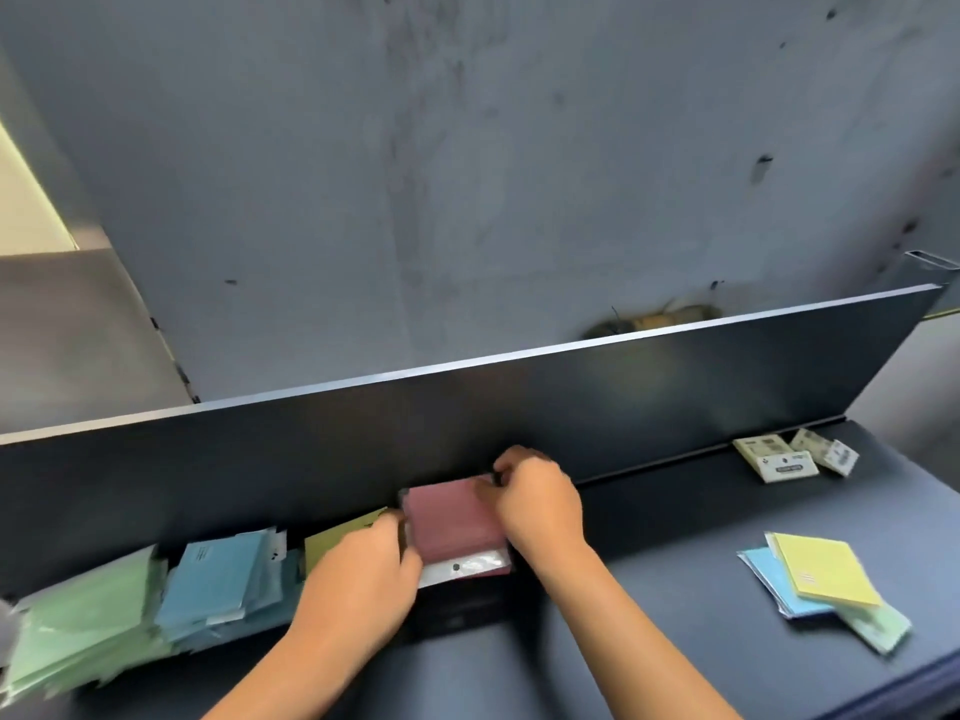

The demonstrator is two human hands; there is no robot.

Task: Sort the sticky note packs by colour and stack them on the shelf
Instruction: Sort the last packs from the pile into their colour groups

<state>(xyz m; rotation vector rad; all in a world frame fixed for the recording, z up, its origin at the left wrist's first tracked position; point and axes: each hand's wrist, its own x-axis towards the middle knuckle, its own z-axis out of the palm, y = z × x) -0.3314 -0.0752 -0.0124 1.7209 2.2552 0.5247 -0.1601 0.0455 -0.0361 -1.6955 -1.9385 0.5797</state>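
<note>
We've got both hands on the pink pack [451, 522] at frame centre, against the dark back panel [571, 407]: left hand [363, 569] gripping its left edge, right hand [537, 504] pinching the top-right corner. Green stack [83, 621], blue stack [223, 579] lower left; mixed packs [815, 579] right on the surface [675, 589].

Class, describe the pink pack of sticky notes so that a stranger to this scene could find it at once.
Start at the dark back panel of the shelf and follow its foot to the middle, where both hands meet. The pink pack lies between the left hand and right hand. It is the only pink one; its left neighbours are yellow, blue and green.
</note>
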